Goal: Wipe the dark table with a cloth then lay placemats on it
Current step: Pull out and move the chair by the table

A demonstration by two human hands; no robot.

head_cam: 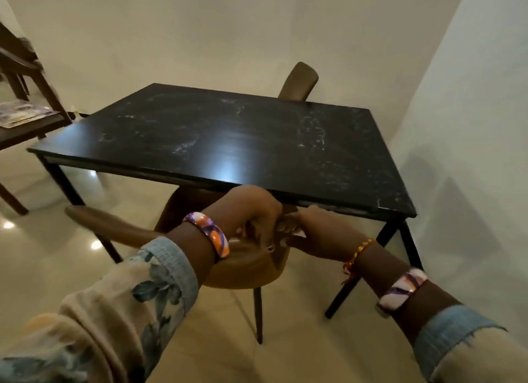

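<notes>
The dark table (217, 143) stands ahead of me, its black top covered in pale smears and streaks. My left hand (254, 214) and my right hand (314, 231) meet just below the table's near edge, above the curved back of a brown chair (114, 225). Both hands have curled fingers that touch each other. A small pale patch (288, 225) shows between the fingers, and I cannot tell whether it is a cloth or fingertips. No cloth or placemat lies on the table top.
The brown chair is pushed under the near side, and a second brown chair (298, 81) stands at the far side. A dark wooden shelf (31, 123) at left carries flat patterned sheets (20, 113). A white wall (471, 125) runs close along the right.
</notes>
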